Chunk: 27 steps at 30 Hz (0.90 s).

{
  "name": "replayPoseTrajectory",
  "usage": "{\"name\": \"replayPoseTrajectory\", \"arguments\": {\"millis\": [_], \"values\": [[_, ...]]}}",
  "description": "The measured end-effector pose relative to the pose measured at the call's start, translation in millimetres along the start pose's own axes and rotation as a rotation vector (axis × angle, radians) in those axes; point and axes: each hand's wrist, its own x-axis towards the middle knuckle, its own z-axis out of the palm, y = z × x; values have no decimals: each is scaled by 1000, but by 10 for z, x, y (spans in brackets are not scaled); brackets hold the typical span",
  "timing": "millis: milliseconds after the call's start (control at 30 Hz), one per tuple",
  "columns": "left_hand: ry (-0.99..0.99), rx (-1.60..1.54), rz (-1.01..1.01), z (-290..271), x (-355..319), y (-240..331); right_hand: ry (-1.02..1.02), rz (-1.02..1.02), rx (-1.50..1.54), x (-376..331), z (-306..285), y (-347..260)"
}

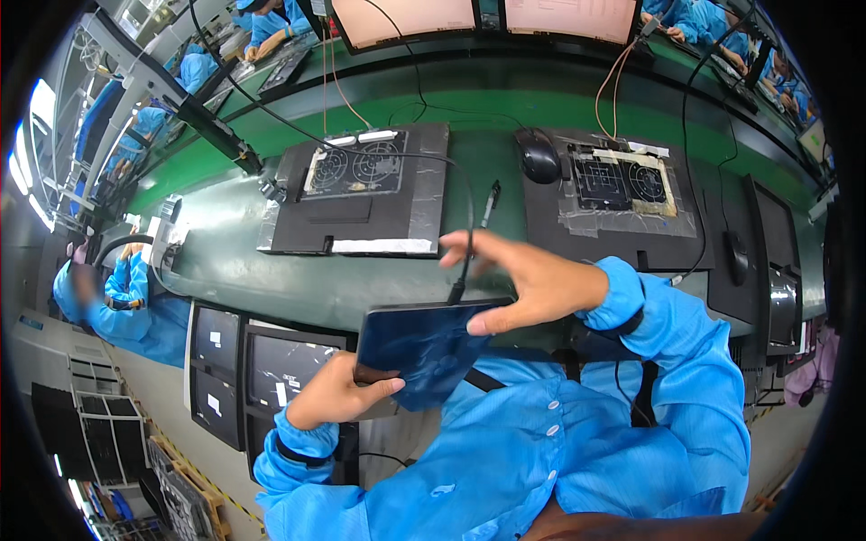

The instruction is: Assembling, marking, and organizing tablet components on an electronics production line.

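A flat, glossy dark tablet [422, 353] is tilted in front of my body, above my lap. My left hand [338, 392] grips its lower left corner, the thumb lying over the front face. A black cable with a thick plug [457, 292] hangs down to the tablet's upper edge; whether it is seated in a port I cannot tell. My right hand [541, 287] is at the tablet's upper right corner. Its thumb reaches over that corner, and its fingers stretch apart near the cable, slightly blurred.
Two dark foam pads with taped-on fan-grille panels, a left pad [298, 216] and a right pad [541, 207], lie on the green bench. A pen [492, 203] rests between them, with a mouse [538, 155] nearby. Divided black trays [242, 361] stand left. Monitors [568, 20] and co-workers are beyond.
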Motion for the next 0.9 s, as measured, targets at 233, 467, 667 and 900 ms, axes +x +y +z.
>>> {"name": "replayPoseTrajectory", "arguments": {"millis": [233, 467, 667, 900], "values": [[588, -33, 341, -818, 554, -200, 56, 302, 550, 481, 42, 526], [807, 459, 373, -1473, 1269, -651, 631, 370, 968, 1197, 216, 818], [679, 693, 226, -1679, 1806, -1015, 674, 364, 1004, 1542, 357, 1187], [718, 668, 222, -1709, 1989, -877, 316, 461, -372, 1241, -88, 825]]}}
